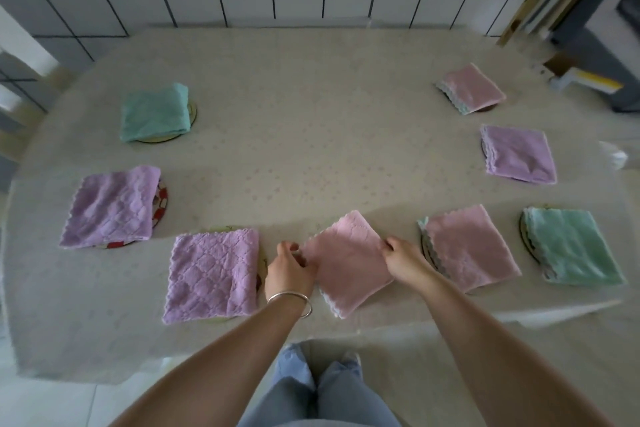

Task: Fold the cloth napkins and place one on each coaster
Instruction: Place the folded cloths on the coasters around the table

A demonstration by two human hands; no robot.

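A folded pink napkin (348, 262) lies at the table's near edge, straight ahead of me. My left hand (289, 269) pinches its left corner and my right hand (405, 258) grips its right corner. Several other folded napkins lie around the table on coasters: a purple one (213, 276) and another purple one (109, 206) to the left, a green one (154, 113) at far left, a pink one (471, 248) and a green one (573, 248) to the right. A coaster rim (162, 203) shows beside the left purple napkin. No coaster shows under the held napkin.
The table (311, 114) wears a beige cloth and backs onto a tiled wall. A purple napkin (517, 154) and a pink napkin (471, 88) lie at the far right. Boards and a box (585, 80) stand past the right edge.
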